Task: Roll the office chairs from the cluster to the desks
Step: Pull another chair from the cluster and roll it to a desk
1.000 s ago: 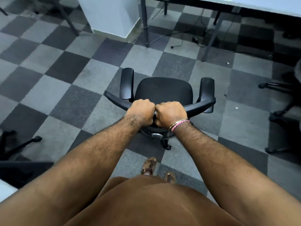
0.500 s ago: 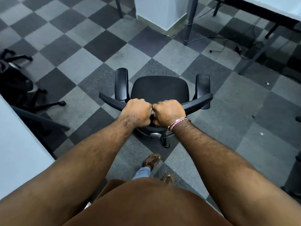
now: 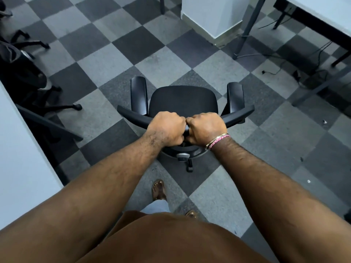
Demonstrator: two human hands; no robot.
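While both arms reach forward and down, the left hand (image 3: pixel 167 128) and the right hand (image 3: pixel 206 129) are clenched side by side on the top edge of the chair's (image 3: pixel 183 100) backrest, knuckles up and nearly touching each other. Each fist wraps the black rim, so both are gripping the chair. A bracelet (image 3: pixel 217 140) of pink thread and gold sits on the right wrist.

Seen from above and behind, the chair stands on a checkered carpet (image 3: pixel 106 59) of light and dark grey squares. Its black seat lies beyond the hands, with one armrest (image 3: pixel 139 95) on its left and another on its right. Below the hands, part of the chair's base and one caster (image 3: pixel 189 168) show.

Nearer than the chair, a sandalled foot (image 3: pixel 159 189) is planted on the carpet just behind the caster, and a brown shirt fills the bottom of the view.

Left of the chair, well apart from it, stands a second black chair (image 3: pixel 24 73) with its star legs spread over the carpet, partly tucked beside a pale desk (image 3: pixel 17 149) whose top runs along that side.

Beyond the chair and to its right, a white pillar (image 3: pixel 212 14) meets the floor. Further right of that stands another desk (image 3: pixel 322 14) on dark metal legs, with loose cables (image 3: pixel 319 57) lying on the carpet beneath it. The chair is well apart from this desk, out on open carpet.
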